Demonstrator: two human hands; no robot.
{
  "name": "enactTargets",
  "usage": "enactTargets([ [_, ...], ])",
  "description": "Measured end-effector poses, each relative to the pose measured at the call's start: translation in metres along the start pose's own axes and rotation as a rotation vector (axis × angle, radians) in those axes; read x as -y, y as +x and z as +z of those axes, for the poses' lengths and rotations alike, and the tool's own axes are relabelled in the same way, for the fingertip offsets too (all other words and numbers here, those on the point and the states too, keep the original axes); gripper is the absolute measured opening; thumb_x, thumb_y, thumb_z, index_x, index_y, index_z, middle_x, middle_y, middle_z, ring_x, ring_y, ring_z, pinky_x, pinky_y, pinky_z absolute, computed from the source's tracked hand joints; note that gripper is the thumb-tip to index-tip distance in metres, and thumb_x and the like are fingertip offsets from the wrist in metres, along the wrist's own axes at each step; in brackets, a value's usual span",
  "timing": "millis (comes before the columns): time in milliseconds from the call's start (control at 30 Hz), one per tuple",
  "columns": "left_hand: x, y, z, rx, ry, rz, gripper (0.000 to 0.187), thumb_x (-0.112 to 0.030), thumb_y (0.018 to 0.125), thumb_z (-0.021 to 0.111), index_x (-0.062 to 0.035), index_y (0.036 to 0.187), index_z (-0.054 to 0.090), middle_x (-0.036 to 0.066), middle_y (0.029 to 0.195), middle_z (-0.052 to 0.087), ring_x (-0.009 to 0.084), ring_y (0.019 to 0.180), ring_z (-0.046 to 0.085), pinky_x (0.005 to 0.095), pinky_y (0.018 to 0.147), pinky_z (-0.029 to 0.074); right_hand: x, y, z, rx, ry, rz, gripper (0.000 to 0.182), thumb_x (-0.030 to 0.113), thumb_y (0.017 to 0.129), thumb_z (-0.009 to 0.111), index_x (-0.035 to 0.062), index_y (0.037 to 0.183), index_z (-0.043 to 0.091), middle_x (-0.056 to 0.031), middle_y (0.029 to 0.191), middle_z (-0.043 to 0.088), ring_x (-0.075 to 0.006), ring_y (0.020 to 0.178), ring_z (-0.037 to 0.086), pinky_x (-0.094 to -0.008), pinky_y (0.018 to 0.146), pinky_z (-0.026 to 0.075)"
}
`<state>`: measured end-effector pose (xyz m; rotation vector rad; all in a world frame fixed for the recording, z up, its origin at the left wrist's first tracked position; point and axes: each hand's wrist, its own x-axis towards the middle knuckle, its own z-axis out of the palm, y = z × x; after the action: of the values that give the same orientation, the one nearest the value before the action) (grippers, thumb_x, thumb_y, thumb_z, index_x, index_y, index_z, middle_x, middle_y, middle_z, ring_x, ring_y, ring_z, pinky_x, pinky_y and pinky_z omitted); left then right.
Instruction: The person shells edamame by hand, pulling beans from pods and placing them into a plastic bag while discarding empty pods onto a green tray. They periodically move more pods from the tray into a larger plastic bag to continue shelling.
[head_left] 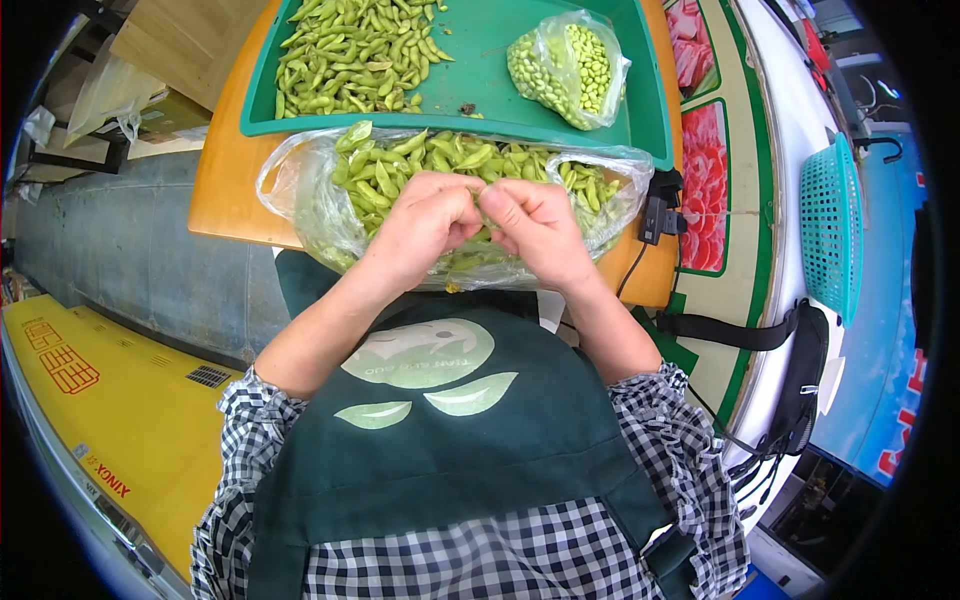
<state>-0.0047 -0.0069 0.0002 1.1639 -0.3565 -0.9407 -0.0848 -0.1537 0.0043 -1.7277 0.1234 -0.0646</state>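
Both hands meet over a clear plastic bag (315, 205) full of green bean pods (380, 175). My left hand (428, 225) has its fingers curled together, and my right hand (535, 225) pinches right beside it. A small green pod seems to lie between the fingertips, mostly hidden by them. Behind the bag, a green tray (475, 85) holds a heap of pods (350, 60) on its left side. A small clear bag of shelled beans (570, 75) stands on its right side.
The wooden table (240, 190) carries tray and bag. A small black device (655, 220) with a cable sits at its right edge. Farther right are a teal basket (830, 230) and a black strap (735, 330). A yellow chest (110, 400) stands at the lower left.
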Motion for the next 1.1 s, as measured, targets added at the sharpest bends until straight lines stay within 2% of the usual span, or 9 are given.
enactTargets([
  [33,-0.001,0.000,-0.001,0.028,0.045,-0.004,0.013,-0.012,0.078,0.048,-0.0023,0.079,0.056,-0.004,0.052,0.036,0.0048,0.044,0.027,0.0231,0.041,0.019,0.000,0.000,0.001,0.008,0.376,0.218,0.039,0.028,0.096,0.054,0.0011,0.068,0.055,0.0026,0.055,0.048,-0.0041,0.051,0.040,-0.0236,0.045,0.033],
  [233,-0.009,-0.002,0.003,0.018,-0.098,0.049,0.018,-0.021,0.094,0.054,-0.0066,0.084,0.054,-0.008,0.063,0.042,0.0005,0.050,0.030,0.0187,0.044,0.020,-0.004,-0.002,0.001,-0.039,-0.065,-0.100,0.033,0.025,0.094,0.057,0.0025,0.070,0.055,0.0019,0.057,0.051,-0.0034,0.052,0.042,-0.0221,0.045,0.034],
  [467,-0.006,-0.001,0.004,0.108,-0.195,0.058,0.016,-0.019,0.093,0.057,-0.0077,0.084,0.053,-0.009,0.065,0.044,-0.0016,0.048,0.029,0.0169,0.042,0.019,-0.004,-0.010,0.008,0.028,0.279,-0.057,0.034,0.024,0.095,0.055,0.0034,0.069,0.053,0.0017,0.058,0.051,-0.0037,0.051,0.040,-0.0215,0.045,0.032],
  [700,0.000,0.007,0.003,-0.134,-0.262,-0.023,0.011,-0.018,0.093,0.056,-0.0075,0.091,0.053,-0.008,0.063,0.041,-0.0004,0.048,0.028,0.0169,0.042,0.020,0.007,0.005,-0.026,0.058,0.578,0.346,0.021,0.020,0.095,0.054,0.0032,0.083,0.058,0.0026,0.055,0.046,-0.0049,0.043,0.037,-0.0194,0.039,0.026],
  [833,-0.006,0.005,0.005,-0.220,-0.003,0.006,0.016,-0.012,0.092,0.057,-0.0063,0.105,0.052,-0.003,0.077,0.047,0.0024,0.055,0.035,0.0178,0.048,0.028,0.001,0.040,-0.081,-0.355,0.426,0.168,0.025,0.025,0.096,0.053,0.0022,0.087,0.058,0.0022,0.057,0.048,-0.0061,0.042,0.037,-0.0200,0.038,0.027],
  [933,-0.001,0.004,0.005,-0.141,-0.151,0.121,0.024,-0.007,0.090,0.056,-0.0046,0.114,0.049,0.003,0.093,0.051,0.0081,0.072,0.049,0.0212,0.062,0.038,0.001,0.083,-0.119,-0.523,0.442,0.024,0.029,0.028,0.096,0.052,0.0028,0.083,0.059,0.0002,0.063,0.050,-0.0065,0.048,0.041,-0.0206,0.042,0.031],
  [1000,-0.004,0.002,0.005,-0.105,-0.152,0.141,0.025,-0.006,0.091,0.055,-0.0034,0.115,0.048,0.006,0.101,0.052,0.0131,0.085,0.053,0.0254,0.073,0.042,-0.013,0.116,-0.140,-0.643,0.400,-0.121,0.035,0.032,0.097,0.050,-0.0006,0.092,0.062,-0.0069,0.079,0.059,-0.0128,0.071,0.054,-0.0264,0.063,0.044],
  [1033,-0.006,0.001,0.005,-0.067,-0.151,0.158,0.026,-0.005,0.091,0.054,-0.0023,0.116,0.048,0.009,0.109,0.052,0.0181,0.098,0.057,0.0296,0.084,0.045,-0.019,0.129,-0.146,-0.637,0.401,-0.124,0.035,0.032,0.097,0.050,-0.0006,0.092,0.062,-0.0069,0.079,0.059,-0.0128,0.071,0.054,-0.0264,0.063,0.044],
  [1100,-0.006,-0.001,0.005,-0.056,-0.187,0.183,0.026,-0.004,0.092,0.052,-0.0012,0.117,0.047,0.012,0.113,0.053,0.0221,0.105,0.056,0.0321,0.090,0.046,-0.024,0.146,-0.149,-0.619,0.056,0.048,0.047,0.037,0.098,0.045,-0.0051,0.113,0.057,-0.0114,0.094,0.062,-0.0166,0.091,0.052,-0.0330,0.086,0.039],
])
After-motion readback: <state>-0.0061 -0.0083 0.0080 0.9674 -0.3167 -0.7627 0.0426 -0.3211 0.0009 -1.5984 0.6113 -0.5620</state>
